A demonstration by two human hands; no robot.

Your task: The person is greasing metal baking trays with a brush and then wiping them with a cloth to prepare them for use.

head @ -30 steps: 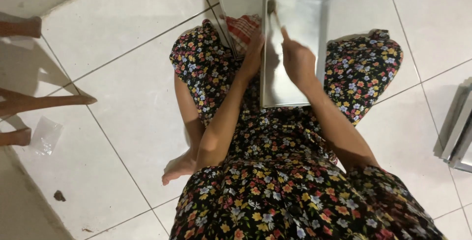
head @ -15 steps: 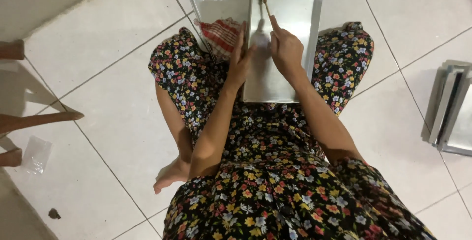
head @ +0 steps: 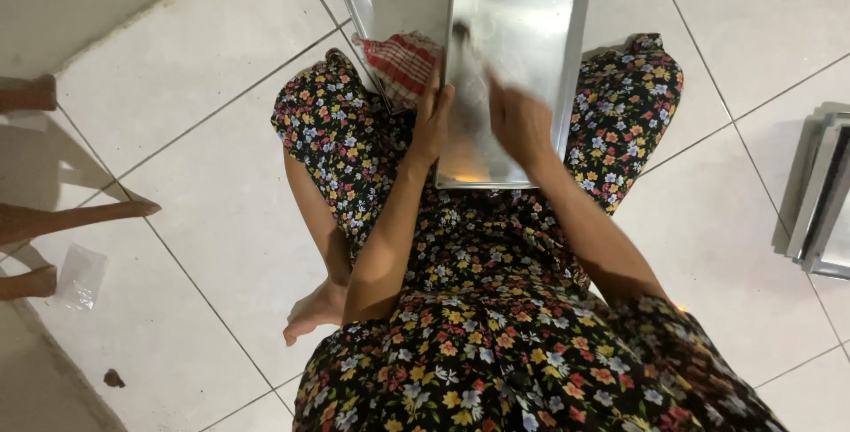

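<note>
Left hand: fingers together, gripping tray edge | Right hand: blurred, grip indeterminate, over tray | Red cloth: beside tray

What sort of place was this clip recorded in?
Probably a home or small kitchen work area, worked from the floor: white floor tiles, a metal baking tray on the person's lap, more trays stacked at the right.

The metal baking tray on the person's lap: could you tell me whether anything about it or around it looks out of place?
Nothing looks damaged or spilled. The metal baking tray rests tilted across the lap, steadied at its edge by the left hand, while the right hand is blurred over it. A small clear plastic bag lies loose on the tiled floor.
</note>
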